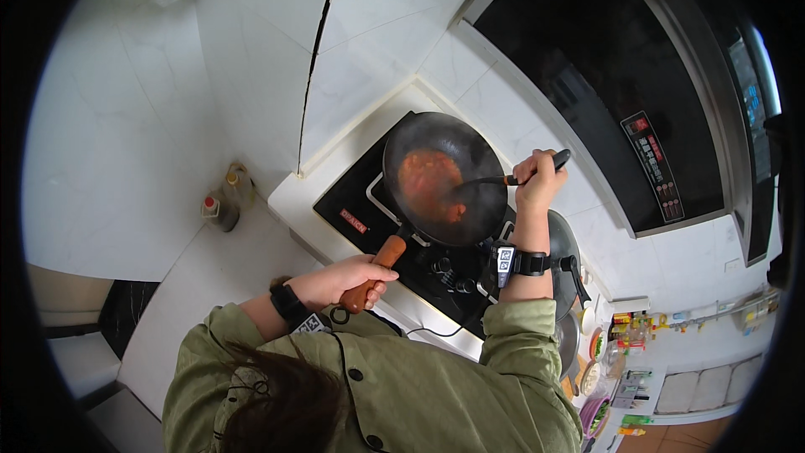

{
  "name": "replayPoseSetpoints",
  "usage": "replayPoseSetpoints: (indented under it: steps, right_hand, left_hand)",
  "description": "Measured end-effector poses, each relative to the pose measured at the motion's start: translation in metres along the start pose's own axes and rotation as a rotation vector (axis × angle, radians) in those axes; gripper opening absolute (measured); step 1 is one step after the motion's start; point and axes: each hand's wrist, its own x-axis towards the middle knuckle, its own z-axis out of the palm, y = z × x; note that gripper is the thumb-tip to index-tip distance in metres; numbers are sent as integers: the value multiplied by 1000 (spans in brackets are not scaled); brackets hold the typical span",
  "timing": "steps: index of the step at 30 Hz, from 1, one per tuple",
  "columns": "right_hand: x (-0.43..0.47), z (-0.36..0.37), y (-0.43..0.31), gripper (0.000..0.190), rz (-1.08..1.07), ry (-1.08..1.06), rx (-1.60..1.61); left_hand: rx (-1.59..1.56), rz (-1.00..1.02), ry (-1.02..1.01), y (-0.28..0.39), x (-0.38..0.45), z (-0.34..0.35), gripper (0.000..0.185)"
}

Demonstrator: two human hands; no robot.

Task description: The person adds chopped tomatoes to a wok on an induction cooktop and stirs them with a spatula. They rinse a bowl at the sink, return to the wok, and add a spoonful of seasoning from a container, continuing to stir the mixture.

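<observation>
A dark wok (484,138) sits over the left burner of a black gas hob (343,198). Red, chunky, saucy food that looks like cooked tomato (427,179) lies in it, and steam rises. My left hand (358,277) grips the wok's wooden handle (391,251). In my right hand (539,182) is the black handle of a cooking spatula (490,180), which reaches in from the wok's right side. Its working end is blurred by steam and partly sunk in the food. Both wrists wear black straps with printed codes.
A lidded pan (563,239) stands right of the wok, behind my right forearm. Beyond it are a metal bowl (568,340), plates of chopped food (591,377) and a purple basket (591,418). The range hood (604,75) overhangs at upper right. Two bottles (220,211) stand on the floor at left.
</observation>
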Motion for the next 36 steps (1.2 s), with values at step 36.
replayPoseSetpoints:
  steps: [36]
  right_hand:
    - [-208,-112,146,73,-21,102,-1229]
  left_hand:
    - [-69,24,-336,-1,25,-41,37]
